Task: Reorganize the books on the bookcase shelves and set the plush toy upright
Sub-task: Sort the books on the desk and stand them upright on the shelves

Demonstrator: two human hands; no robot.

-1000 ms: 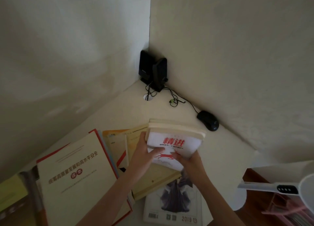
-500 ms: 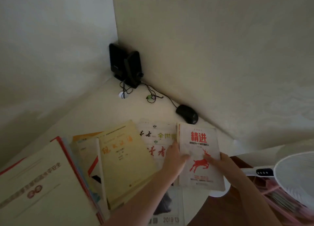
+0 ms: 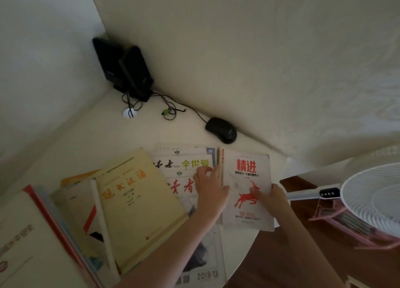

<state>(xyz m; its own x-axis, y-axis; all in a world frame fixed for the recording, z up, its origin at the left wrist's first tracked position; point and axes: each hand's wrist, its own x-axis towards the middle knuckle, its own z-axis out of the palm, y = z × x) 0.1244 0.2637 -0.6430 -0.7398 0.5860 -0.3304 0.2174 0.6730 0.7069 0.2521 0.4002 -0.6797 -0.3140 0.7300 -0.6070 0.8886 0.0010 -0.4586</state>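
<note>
A white book with red characters and a red deer [image 3: 246, 173] lies flat at the right end of the cream desktop [image 3: 91, 140]. My left hand [image 3: 211, 188] grips its left spine edge, thumb on the cover. My right hand [image 3: 270, 198] holds the book's right side, thumb on the deer. To its left lie overlapping magazines [image 3: 184, 164], a yellow book with orange characters [image 3: 138, 201], and a large red-edged white book [image 3: 23, 240] at the far left. No plush toy or bookcase shelf is in sight.
Two black speakers [image 3: 125, 69] stand in the wall corner with tangled cables [image 3: 168, 110]. A black mouse [image 3: 221, 129] lies by the wall. A white fan [image 3: 372, 196] and a pink rack [image 3: 346, 222] stand off the desk's right edge, above brown floor.
A second ago both hands held the deer book tilted above the pile; now it lies flat on the desk to the right of the magazines. The camera has swung right and closer.
</note>
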